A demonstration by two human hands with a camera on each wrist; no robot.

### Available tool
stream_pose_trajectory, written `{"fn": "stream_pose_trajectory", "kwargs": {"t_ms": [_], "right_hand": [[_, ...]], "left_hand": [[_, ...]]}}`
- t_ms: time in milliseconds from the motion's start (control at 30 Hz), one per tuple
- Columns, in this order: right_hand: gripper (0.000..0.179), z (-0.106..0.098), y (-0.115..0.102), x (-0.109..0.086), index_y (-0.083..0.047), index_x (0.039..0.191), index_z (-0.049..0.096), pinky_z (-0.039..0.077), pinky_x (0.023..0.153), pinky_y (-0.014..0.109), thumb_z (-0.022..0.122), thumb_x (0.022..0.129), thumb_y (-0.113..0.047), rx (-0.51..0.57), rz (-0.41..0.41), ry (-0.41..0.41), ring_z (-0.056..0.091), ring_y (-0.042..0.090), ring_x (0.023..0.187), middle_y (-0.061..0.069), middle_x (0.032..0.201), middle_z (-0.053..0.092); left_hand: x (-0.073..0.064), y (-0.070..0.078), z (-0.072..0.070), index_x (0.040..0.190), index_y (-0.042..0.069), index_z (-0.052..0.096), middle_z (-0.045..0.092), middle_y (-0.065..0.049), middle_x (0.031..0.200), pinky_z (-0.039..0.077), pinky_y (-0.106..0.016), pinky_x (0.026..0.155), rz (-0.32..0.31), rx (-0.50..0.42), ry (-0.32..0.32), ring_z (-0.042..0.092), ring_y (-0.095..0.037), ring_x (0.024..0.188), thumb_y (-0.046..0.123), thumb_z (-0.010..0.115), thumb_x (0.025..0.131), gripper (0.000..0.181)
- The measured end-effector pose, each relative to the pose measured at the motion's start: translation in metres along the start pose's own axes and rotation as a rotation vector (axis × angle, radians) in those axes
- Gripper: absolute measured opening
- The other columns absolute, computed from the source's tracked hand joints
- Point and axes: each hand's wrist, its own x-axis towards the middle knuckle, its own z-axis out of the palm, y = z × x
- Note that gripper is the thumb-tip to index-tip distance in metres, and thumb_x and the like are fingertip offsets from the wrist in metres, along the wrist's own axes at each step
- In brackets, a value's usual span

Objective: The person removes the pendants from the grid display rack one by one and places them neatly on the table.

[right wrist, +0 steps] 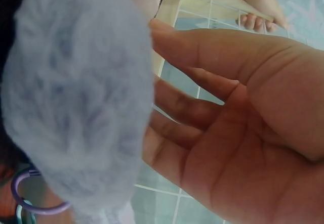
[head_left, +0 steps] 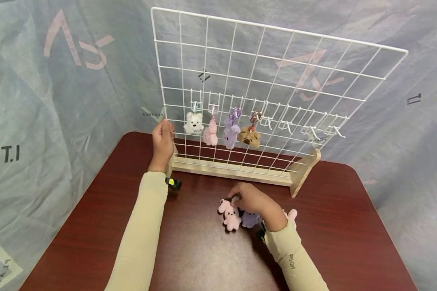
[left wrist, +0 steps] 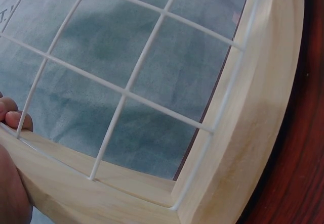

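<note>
My left hand [head_left: 163,139] grips the left edge of a white wire grid rack [head_left: 218,93], with fingers behind it and thumb in front. In the left wrist view, parts of that hand show beside the wooden frame [left wrist: 91,198]. On the table my right hand [head_left: 253,200] reaches down to a pink plush keychain [head_left: 232,220], its thumb and index finger at the top of the plush. Under the palm lies a purple plush keychain [head_left: 250,219], partly covered. In the right wrist view a pale purple plush [right wrist: 81,92] hides the fingertips, so their hold is unclear.
White, pink, purple and brown plush keychains [head_left: 194,123] hang on the rack's left hooks. Bare white hooks [head_left: 312,132] stick out to the right. Another pink plush [head_left: 292,215] lies beyond my right wrist. The rack's wooden foot [head_left: 305,171] stands on the dark red table [head_left: 193,246].
</note>
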Motion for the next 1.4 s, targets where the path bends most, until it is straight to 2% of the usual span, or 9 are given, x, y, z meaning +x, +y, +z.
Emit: {"fn": "stream_pose_trajectory", "kwargs": {"t_ms": [167, 367, 500, 600, 767, 900, 1067, 1300, 1400], "right_hand": [[0.027, -0.003, 0.0, 0.002, 0.001, 0.127, 0.071, 0.057, 0.085, 0.039, 0.068, 0.1, -0.006, 0.087, 0.054, 0.088, 0.071, 0.023, 0.103, 0.016, 0.124, 0.074], [0.042, -0.01, -0.001, 0.005, -0.003, 0.142, 0.06, 0.058, 0.096, 0.048, 0.068, 0.103, -0.017, 0.278, 0.051, 0.311, 0.072, 0.032, 0.112, 0.017, 0.125, 0.072], [0.043, -0.016, -0.003, 0.008, -0.007, 0.145, 0.056, 0.06, 0.089, 0.044, 0.067, 0.104, -0.016, 0.411, 0.024, 0.44, 0.07, 0.033, 0.109, 0.018, 0.125, 0.071], [0.045, -0.022, -0.004, 0.011, -0.005, 0.147, 0.052, 0.061, 0.08, 0.038, 0.065, 0.104, -0.013, 0.521, -0.008, 0.509, 0.069, 0.028, 0.104, 0.023, 0.129, 0.069], [0.049, -0.031, -0.009, 0.015, 0.0, 0.15, 0.045, 0.061, 0.074, 0.029, 0.062, 0.105, -0.007, 0.695, -0.061, 0.592, 0.07, 0.015, 0.1, 0.031, 0.132, 0.065], [0.05, -0.037, -0.014, 0.018, -0.002, 0.152, 0.043, 0.064, 0.075, 0.032, 0.06, 0.105, -0.004, 0.818, -0.092, 0.635, 0.074, 0.023, 0.103, 0.032, 0.13, 0.064], [0.048, -0.041, -0.017, 0.021, -0.007, 0.15, 0.046, 0.065, 0.075, 0.041, 0.057, 0.104, -0.001, 0.972, -0.144, 0.682, 0.076, 0.024, 0.1, 0.026, 0.126, 0.066], [0.039, -0.042, -0.023, 0.026, -0.009, 0.139, 0.053, 0.064, 0.07, 0.035, 0.059, 0.102, 0.002, 1.189, -0.249, 0.793, 0.077, 0.019, 0.094, 0.008, 0.117, 0.072], [0.037, -0.043, -0.026, 0.027, -0.009, 0.133, 0.054, 0.064, 0.067, 0.034, 0.06, 0.1, 0.006, 1.276, -0.31, 0.833, 0.079, 0.02, 0.094, 0.005, 0.113, 0.074]], "left_hand": [[-0.001, -0.001, -0.001, 0.075, -0.006, 0.037, 0.039, 0.008, 0.066, 0.027, -0.02, 0.055, 0.024, 0.006, -0.01, 0.034, -0.006, 0.058, 0.016, 0.038, 0.115, 0.046], [0.001, -0.003, 0.0, 0.075, -0.01, 0.035, 0.038, 0.008, 0.065, 0.026, -0.02, 0.054, 0.046, -0.001, -0.012, 0.033, -0.006, 0.057, 0.019, 0.039, 0.115, 0.05], [0.0, -0.002, 0.0, 0.075, -0.011, 0.035, 0.038, 0.007, 0.065, 0.026, -0.019, 0.053, 0.035, -0.007, -0.005, 0.033, -0.006, 0.056, 0.02, 0.039, 0.115, 0.051], [0.0, -0.002, 0.001, 0.075, -0.01, 0.035, 0.039, 0.008, 0.065, 0.027, -0.019, 0.053, 0.033, 0.003, -0.008, 0.034, -0.005, 0.056, 0.022, 0.039, 0.115, 0.051], [0.0, -0.003, 0.0, 0.075, -0.009, 0.036, 0.039, 0.01, 0.065, 0.027, -0.02, 0.053, 0.041, 0.007, -0.018, 0.034, -0.005, 0.057, 0.026, 0.039, 0.116, 0.054], [0.0, -0.004, -0.001, 0.075, -0.009, 0.035, 0.038, 0.01, 0.065, 0.026, -0.02, 0.053, 0.047, 0.013, -0.019, 0.034, -0.006, 0.057, 0.03, 0.04, 0.116, 0.056], [0.0, -0.004, -0.002, 0.076, -0.009, 0.036, 0.039, 0.01, 0.066, 0.027, -0.02, 0.053, 0.037, 0.022, -0.02, 0.034, -0.005, 0.057, 0.035, 0.041, 0.115, 0.059], [0.0, -0.003, -0.001, 0.076, -0.011, 0.035, 0.038, 0.006, 0.067, 0.027, -0.02, 0.055, 0.021, 0.01, -0.018, 0.033, -0.006, 0.058, 0.028, 0.04, 0.116, 0.056], [0.0, -0.003, -0.001, 0.076, -0.011, 0.035, 0.037, 0.004, 0.066, 0.027, -0.02, 0.055, 0.025, 0.009, -0.016, 0.033, -0.006, 0.058, 0.026, 0.04, 0.116, 0.054]]}}
